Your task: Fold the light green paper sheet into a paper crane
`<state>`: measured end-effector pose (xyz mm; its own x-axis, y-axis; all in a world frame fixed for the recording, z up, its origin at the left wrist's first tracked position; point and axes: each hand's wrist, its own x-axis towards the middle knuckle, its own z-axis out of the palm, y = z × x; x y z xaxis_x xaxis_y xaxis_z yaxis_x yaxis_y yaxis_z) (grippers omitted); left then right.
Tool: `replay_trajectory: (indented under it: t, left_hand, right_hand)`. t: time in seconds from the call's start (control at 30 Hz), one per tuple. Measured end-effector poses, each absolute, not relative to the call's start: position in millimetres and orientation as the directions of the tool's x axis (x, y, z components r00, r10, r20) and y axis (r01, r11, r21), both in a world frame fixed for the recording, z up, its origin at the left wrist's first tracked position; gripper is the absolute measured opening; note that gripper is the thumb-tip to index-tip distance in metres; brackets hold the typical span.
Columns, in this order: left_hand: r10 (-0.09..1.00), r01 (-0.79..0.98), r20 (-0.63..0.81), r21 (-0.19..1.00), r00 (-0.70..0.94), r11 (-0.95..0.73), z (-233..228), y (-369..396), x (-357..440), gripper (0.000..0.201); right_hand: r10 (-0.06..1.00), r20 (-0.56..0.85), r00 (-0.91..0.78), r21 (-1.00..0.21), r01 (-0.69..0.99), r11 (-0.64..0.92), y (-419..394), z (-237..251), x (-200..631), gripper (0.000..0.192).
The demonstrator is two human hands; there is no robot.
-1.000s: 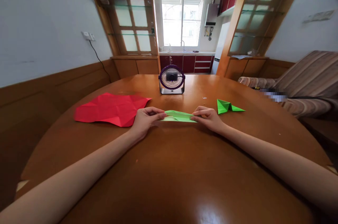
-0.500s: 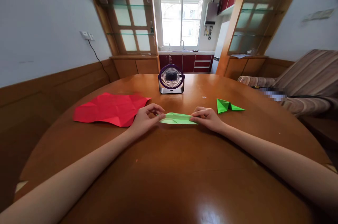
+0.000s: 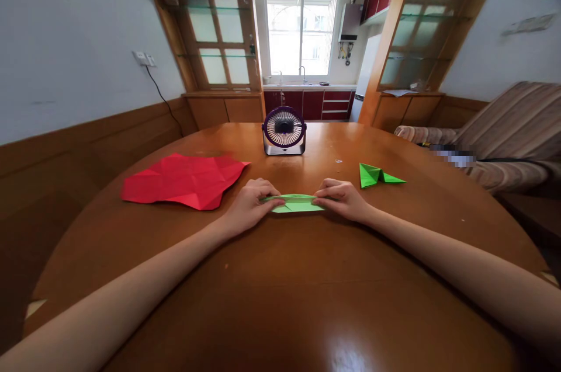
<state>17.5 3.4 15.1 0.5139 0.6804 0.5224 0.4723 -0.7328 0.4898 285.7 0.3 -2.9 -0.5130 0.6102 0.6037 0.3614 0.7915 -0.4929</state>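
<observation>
A folded strip of light green paper point(image 3: 298, 204) lies low over the middle of the table, its long side running left to right. My left hand point(image 3: 254, 202) pinches its left end between thumb and fingers. At the other end, my right hand point(image 3: 344, 200) pinches the paper the same way. The far edge is raised into a narrow fold between the two hands. Beyond my left hand lies a creased sheet of red paper point(image 3: 184, 181). To the right of my right hand sits a bright green folded paper piece point(image 3: 379, 175) with pointed ends.
A small purple desk fan point(image 3: 284, 128) stands at the far side of the round wooden table point(image 3: 280, 290). A striped armchair point(image 3: 508, 127) is off to the right. A cord hangs from a wall socket point(image 3: 144, 58) at the left.
My left hand has moved slightly right and nearer, closing its pinch on the paper's end. The far edge of the green paper has folded up, so the strip looks narrower.
</observation>
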Motion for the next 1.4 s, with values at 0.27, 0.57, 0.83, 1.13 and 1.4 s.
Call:
replay_trajectory:
  t: [0.27,0.57,0.83,1.13,1.4]
  left_hand:
    - [0.752,0.431,0.510,0.617,0.418,-0.658,11.9,6.7,16.6,0.018]
    - [0.637,0.551,0.436,0.323,0.636,-0.770,18.1,-1.9,22.6,0.023]
    - [0.507,0.537,0.510,0.101,0.695,-0.838,14.4,-2.7,25.1,0.025]
    - [0.528,0.562,0.485,0.087,0.697,-0.823,15.7,-7.6,29.4,0.020]
    - [0.450,0.568,0.488,-0.120,0.748,-0.814,12.9,-12.5,38.2,0.028]
  right_hand:
    - [0.637,0.592,-0.494,-0.542,0.341,0.768,0.6,-1.6,285.5,0.023]
    - [0.484,0.642,-0.596,-0.301,0.384,0.873,-1.8,-4.1,282.5,0.023]
    - [0.409,0.687,-0.600,-0.190,0.395,0.899,-8.0,-1.4,276.1,0.023]
    - [0.382,0.684,-0.621,-0.119,0.423,0.898,-7.2,-3.1,275.9,0.022]
    - [0.336,0.662,-0.670,0.011,0.457,0.889,-9.2,-2.9,272.5,0.021]
